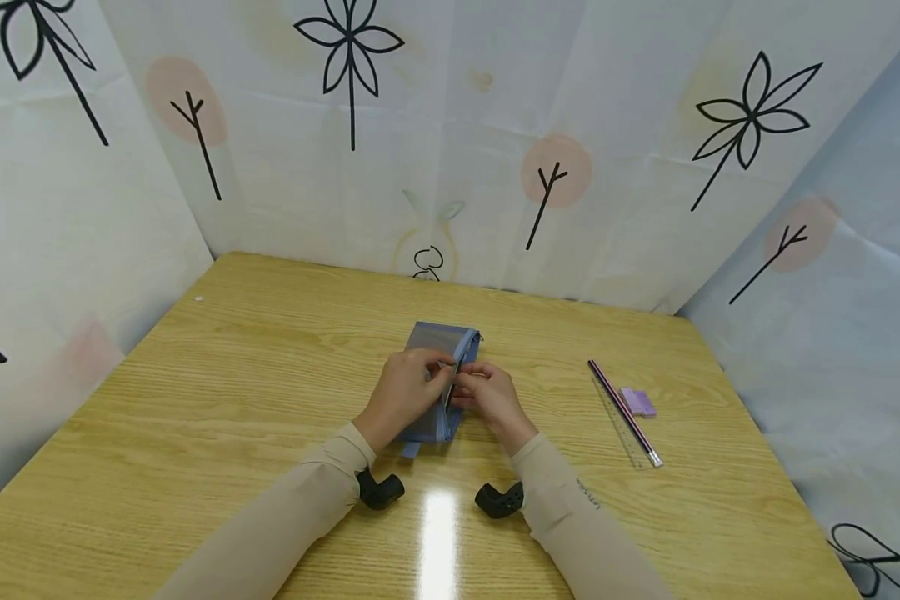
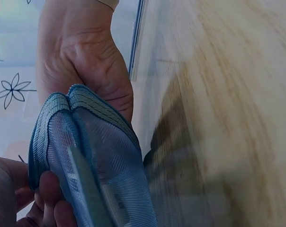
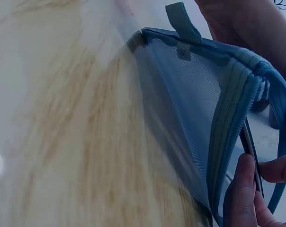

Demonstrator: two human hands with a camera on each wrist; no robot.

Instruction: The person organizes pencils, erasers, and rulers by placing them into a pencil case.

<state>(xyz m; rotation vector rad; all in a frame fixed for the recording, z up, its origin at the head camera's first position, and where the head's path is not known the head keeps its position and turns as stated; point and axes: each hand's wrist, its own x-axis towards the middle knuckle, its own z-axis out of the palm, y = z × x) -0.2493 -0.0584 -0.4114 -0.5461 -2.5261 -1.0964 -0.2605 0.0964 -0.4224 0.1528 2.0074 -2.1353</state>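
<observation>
A blue mesh zip pouch [image 1: 438, 336] stands between both hands, its zipper parted in the right wrist view. My left hand [image 1: 402, 390] grips the pouch's zipped edge, with fingers [image 2: 49, 187] curled against the mesh in the left wrist view. At the opening, my right hand [image 1: 495, 400] pinches a thin dark stick [image 3: 249, 142] that lies partly inside the pouch. Whether it is a pen or a pencil I cannot tell. A short fabric tab [image 3: 183, 21] sticks out from one end of the pouch. The pouch's contents are mostly hidden by the mesh and hands.
On the wooden table [image 1: 270, 350], to the right, lie dark striped pencils [image 1: 626, 412] beside a clear ruler [image 1: 617, 423]. Small purple blocks [image 1: 637, 402] sit by them. A patterned cloth [image 1: 450, 125] hangs behind the table and at both sides.
</observation>
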